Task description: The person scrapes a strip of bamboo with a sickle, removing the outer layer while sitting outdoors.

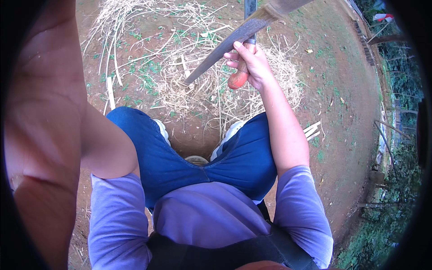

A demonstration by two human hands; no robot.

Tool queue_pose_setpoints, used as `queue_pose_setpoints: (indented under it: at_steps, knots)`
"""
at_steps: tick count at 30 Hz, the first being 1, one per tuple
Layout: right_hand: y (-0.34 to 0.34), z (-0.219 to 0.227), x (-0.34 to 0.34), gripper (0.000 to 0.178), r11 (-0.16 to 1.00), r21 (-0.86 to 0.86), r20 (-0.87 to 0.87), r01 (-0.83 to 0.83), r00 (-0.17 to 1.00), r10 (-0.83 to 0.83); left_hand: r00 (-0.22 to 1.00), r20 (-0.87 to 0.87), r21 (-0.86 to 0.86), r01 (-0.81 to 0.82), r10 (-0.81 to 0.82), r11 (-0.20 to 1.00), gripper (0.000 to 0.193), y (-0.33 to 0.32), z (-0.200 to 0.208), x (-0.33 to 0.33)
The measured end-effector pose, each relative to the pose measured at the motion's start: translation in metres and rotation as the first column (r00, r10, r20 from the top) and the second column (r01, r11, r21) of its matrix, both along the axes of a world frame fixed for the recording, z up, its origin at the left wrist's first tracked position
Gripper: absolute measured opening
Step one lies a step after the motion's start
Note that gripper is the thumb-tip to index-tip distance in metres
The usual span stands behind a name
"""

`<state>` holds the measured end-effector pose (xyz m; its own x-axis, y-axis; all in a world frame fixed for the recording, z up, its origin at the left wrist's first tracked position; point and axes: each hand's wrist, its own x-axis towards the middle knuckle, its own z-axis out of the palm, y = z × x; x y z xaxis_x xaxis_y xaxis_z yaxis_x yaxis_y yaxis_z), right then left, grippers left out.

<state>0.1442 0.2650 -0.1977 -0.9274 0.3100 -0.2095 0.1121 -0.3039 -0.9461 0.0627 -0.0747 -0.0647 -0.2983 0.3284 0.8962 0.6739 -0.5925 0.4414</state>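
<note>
My right hand (253, 65) grips a knife with a worn red-and-wood handle (238, 79) and a dark ferrule; its narrow grey blade (250, 8) points away and leaves the upper edge. Crossing over it is a second long, tapering, grey-brown blade-like piece (225, 48), tip down to the left, with my right thumb against its flat side. Its other end runs out of the top. Very large and close, my left hand (42, 121) fills the left side, palm showing. Its fingers are out of sight, so what they do is hidden.
Thin pale shavings and strips (180, 85) lie heaped on the brown soil beyond my knees. Short flat pieces (312, 130) rest by my right forearm. I sit with knees apart, a small round seat edge (196, 159) between my thighs. Greenery (391, 216) and a fence line the right.
</note>
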Motion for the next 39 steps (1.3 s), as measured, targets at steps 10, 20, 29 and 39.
queue_pose_setpoints:
  at_steps: [10,20,29,39]
  knots:
    - [-0.008,-0.001,-0.011,0.028,0.998,-0.026,-0.012,0.057,0.998,-0.057,0.995,0.077,-0.035,-0.062,0.065,0.997,0.084,0.009,-0.006,-0.004]
    - [-0.060,-0.001,-0.033,0.028,0.991,-0.132,-0.084,0.002,0.996,-0.013,0.913,0.268,-0.054,-0.306,0.309,0.950,0.090,0.100,0.048,0.003]
    - [-0.107,0.008,-0.023,0.025,0.990,0.137,0.069,-0.032,0.997,0.023,0.889,0.453,-0.045,-0.054,0.068,0.998,0.028,0.104,0.007,-0.079]
    - [-0.128,-0.019,0.068,0.019,0.984,0.068,0.356,-0.163,0.926,0.129,0.873,0.475,0.086,-0.174,0.113,0.981,0.023,0.082,0.010,-0.097]
